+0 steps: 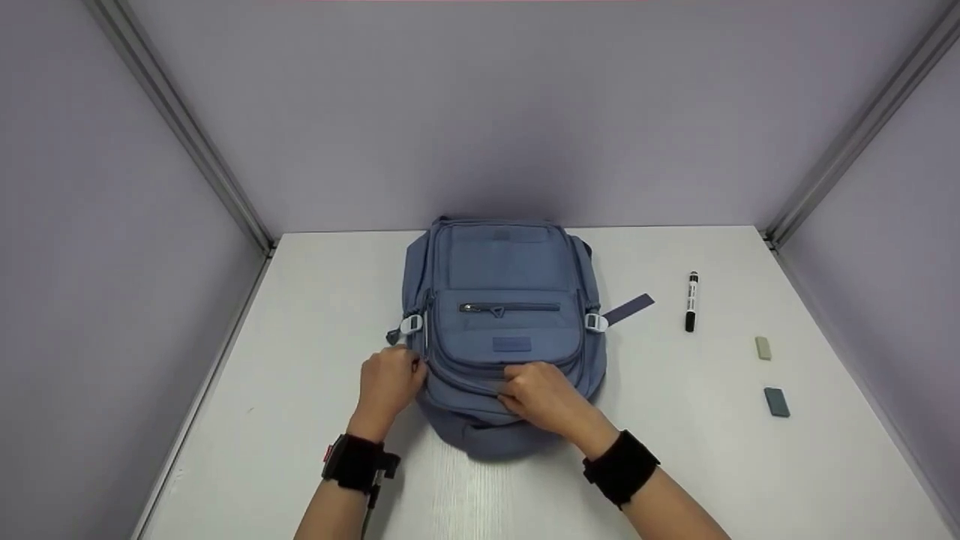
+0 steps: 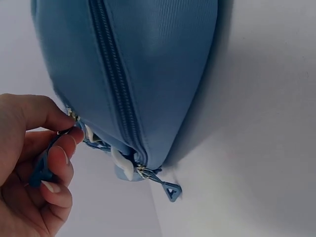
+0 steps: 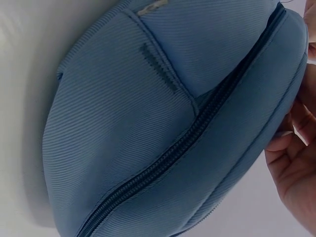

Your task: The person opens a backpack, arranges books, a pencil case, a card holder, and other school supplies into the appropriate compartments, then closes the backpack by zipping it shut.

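Observation:
A blue backpack [image 1: 499, 259] lies front side up on the white table. At its left side my left hand [image 1: 388, 379] pinches a zipper pull [image 2: 43, 170]; the left wrist view shows the strap of the pull running between thumb and fingers. A second zipper pull [image 2: 172, 191] hangs loose beside a closed zipper [image 2: 118, 79]. My right hand [image 1: 541, 394] grips the edge of the backpack's lower front pocket with curled fingers. In the right wrist view that hand [image 3: 296, 153] sits at the bag's rim, its fingertips partly hidden.
Right of the backpack lie a black-and-white marker [image 1: 691, 301], a small pale green block [image 1: 763, 348] and a dark green block [image 1: 777, 402]. A dark strap [image 1: 630, 308] sticks out from the bag's right side. Grey panels [image 1: 510, 112] enclose the table [image 1: 315, 315].

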`<state>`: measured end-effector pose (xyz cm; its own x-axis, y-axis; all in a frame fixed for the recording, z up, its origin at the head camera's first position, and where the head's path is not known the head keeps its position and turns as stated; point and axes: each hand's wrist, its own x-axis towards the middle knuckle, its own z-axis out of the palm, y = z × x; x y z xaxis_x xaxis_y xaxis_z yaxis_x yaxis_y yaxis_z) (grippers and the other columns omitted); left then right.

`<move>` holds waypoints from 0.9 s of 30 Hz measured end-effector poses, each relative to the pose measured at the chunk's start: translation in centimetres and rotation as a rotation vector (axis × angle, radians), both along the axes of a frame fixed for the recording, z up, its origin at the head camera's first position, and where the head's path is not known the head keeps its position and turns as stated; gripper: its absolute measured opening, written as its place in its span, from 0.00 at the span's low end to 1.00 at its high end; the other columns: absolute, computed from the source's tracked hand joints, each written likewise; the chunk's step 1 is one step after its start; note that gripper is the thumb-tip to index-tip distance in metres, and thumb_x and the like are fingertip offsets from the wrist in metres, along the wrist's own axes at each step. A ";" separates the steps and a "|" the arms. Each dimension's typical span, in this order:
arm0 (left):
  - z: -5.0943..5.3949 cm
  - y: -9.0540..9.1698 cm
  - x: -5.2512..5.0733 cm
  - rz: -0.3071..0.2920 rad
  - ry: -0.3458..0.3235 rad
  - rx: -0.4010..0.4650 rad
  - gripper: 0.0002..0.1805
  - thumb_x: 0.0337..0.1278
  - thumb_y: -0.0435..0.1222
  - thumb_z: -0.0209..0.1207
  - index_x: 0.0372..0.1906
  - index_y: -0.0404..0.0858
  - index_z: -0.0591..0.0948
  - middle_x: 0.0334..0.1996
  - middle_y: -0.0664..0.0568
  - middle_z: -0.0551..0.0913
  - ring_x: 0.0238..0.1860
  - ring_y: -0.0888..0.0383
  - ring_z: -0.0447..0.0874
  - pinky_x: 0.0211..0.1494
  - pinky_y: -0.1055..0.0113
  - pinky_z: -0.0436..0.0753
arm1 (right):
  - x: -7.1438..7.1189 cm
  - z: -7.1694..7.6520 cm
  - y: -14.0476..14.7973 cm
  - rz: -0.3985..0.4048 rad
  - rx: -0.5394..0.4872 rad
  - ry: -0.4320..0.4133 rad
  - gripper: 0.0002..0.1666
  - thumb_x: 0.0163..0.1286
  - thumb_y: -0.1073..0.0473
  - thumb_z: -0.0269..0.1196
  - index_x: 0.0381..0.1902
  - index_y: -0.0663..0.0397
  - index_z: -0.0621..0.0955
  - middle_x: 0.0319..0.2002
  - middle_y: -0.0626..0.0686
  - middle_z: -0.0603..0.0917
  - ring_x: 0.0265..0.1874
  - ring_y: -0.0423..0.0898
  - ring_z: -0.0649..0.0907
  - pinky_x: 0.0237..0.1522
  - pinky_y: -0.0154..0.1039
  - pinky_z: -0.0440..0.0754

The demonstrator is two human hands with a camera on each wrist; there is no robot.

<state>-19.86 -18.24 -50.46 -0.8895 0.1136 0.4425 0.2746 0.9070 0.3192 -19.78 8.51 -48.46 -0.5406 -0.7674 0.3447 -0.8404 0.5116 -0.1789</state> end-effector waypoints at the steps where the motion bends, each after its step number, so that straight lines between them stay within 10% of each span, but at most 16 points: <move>1: -0.1 0.0 -0.2 0.005 -0.003 0.003 0.18 0.45 0.31 0.66 0.09 0.43 0.72 0.13 0.51 0.74 0.13 0.55 0.70 0.16 0.56 0.72 | 0.0 0.0 0.1 0.001 0.001 -0.001 0.10 0.57 0.64 0.70 0.19 0.50 0.83 0.20 0.44 0.71 0.17 0.40 0.74 0.22 0.38 0.75; 14: -1.0 -0.4 -2.9 0.015 0.024 -0.053 0.17 0.49 0.30 0.66 0.12 0.35 0.72 0.13 0.42 0.77 0.14 0.44 0.77 0.16 0.51 0.74 | 0.3 0.6 0.6 0.033 0.024 -0.026 0.09 0.58 0.64 0.69 0.20 0.48 0.84 0.20 0.43 0.70 0.18 0.39 0.74 0.23 0.38 0.74; 27: -1.0 0.3 -5.7 0.114 -0.095 -0.034 0.15 0.53 0.31 0.62 0.14 0.32 0.76 0.15 0.40 0.78 0.16 0.41 0.79 0.18 0.49 0.76 | 0.1 0.9 0.8 0.046 0.030 -0.089 0.06 0.59 0.63 0.69 0.23 0.49 0.86 0.21 0.43 0.72 0.19 0.37 0.74 0.23 0.36 0.74</move>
<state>-25.57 -17.93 -51.51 -0.9351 0.0232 0.3535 0.1394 0.9414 0.3070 -19.67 9.29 -47.59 -0.5322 -0.8011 0.2737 -0.8445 0.4794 -0.2388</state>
